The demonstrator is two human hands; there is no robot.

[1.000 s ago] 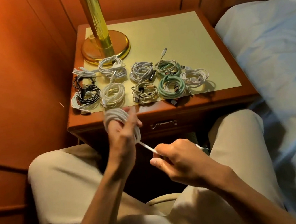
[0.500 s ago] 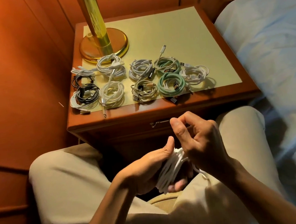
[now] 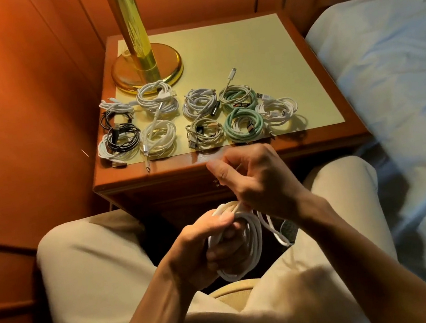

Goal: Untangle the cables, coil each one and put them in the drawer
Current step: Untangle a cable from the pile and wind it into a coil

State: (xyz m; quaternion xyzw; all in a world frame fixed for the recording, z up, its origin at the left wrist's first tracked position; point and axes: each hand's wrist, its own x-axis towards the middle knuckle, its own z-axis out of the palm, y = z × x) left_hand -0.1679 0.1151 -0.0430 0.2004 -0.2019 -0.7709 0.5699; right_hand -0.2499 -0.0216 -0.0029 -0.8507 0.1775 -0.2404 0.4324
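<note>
My left hand (image 3: 204,242) grips a white cable (image 3: 248,241) gathered into loops over my lap, fingers curled round the bundle and thumb pressed on top. My right hand (image 3: 258,179) sits just above it, fingers bent and closed on the cable's loose tail, apparently wrapping it round the loops; I cannot see the plug end. A short slack loop hangs off the right side of the coil.

On the nightstand (image 3: 314,143) in front of my knees lie about 10 finished coils: a black one (image 3: 122,138) at the left, white ones beside it, 2 mint-green ones (image 3: 242,126) toward the right, with the brass lamp base (image 3: 147,70) behind them. The drawer (image 3: 171,188) below the top edge looks closed, so I judge nothing is stowed yet.

The risk from here: if my left thumb eases before the tail is tucked, the loops will likely spring apart and slide between my knees. That hanging slack could also catch my right fingers and pull a loop out. The coils near the front edge could be knocked off when I reach for the drawer.
</note>
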